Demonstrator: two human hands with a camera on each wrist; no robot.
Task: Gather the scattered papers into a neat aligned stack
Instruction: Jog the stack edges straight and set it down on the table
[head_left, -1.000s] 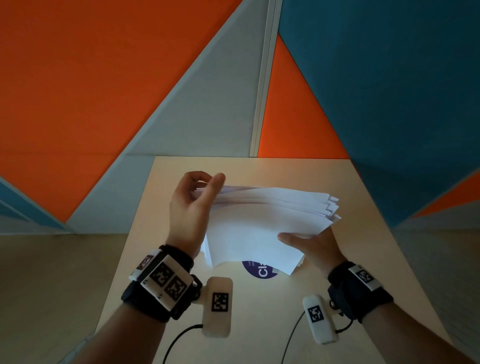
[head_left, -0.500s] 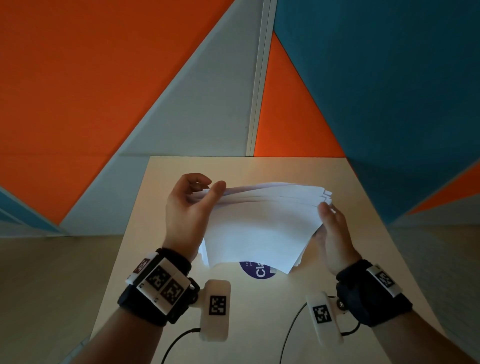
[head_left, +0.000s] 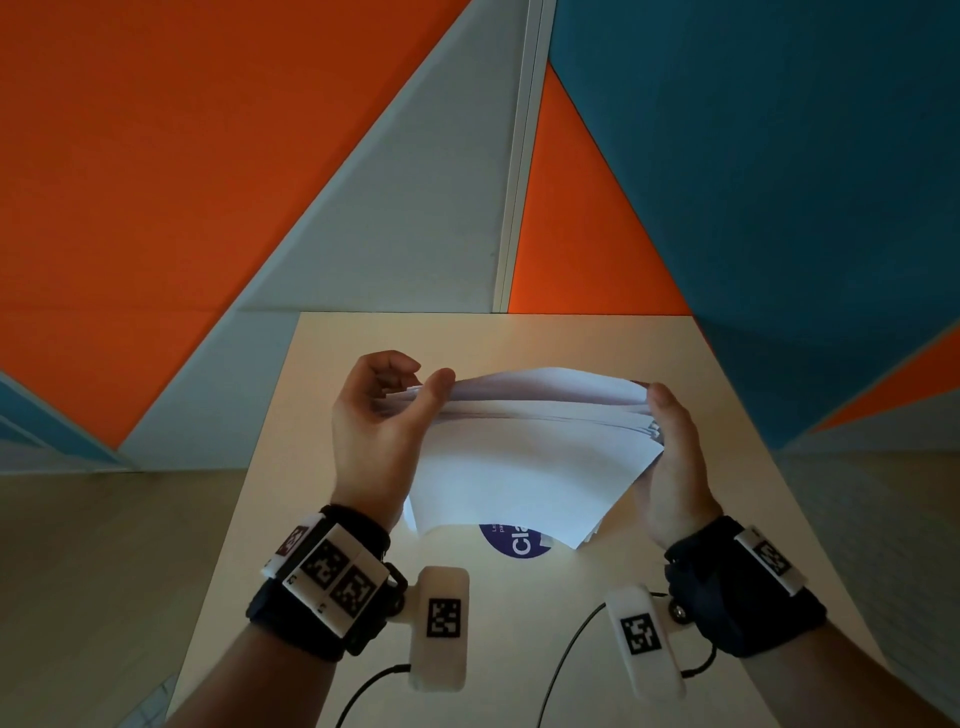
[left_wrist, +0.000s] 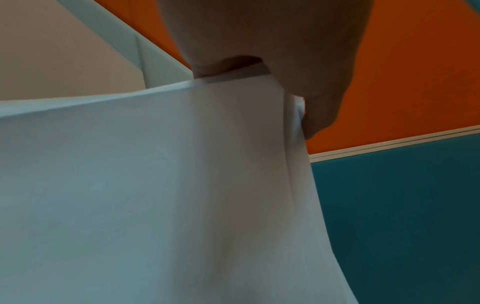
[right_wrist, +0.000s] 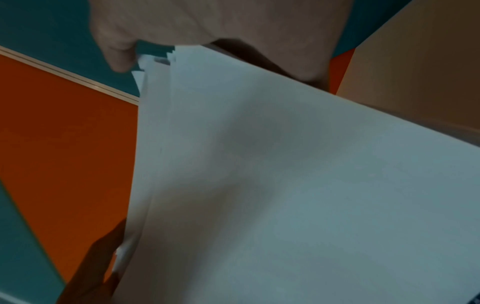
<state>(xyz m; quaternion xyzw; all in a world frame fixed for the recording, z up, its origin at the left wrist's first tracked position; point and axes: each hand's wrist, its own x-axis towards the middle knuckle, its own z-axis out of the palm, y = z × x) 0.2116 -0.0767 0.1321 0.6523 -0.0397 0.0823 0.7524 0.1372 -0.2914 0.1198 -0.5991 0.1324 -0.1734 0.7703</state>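
above table, paper stack held upright off surface. left hand pinches top-left corner, thumb over, steadying. right hand flat against right edge, fingers straight, squaring staggered sheets. bottom corners look fanned; tapping likely next.

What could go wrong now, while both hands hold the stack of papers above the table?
1. The sheets in the stack of papers are still stepped at the right edge, so pressing with the right hand could bend corners.
2. The left hand pinches only the far corner; loose lower sheets might slide out onto the table.
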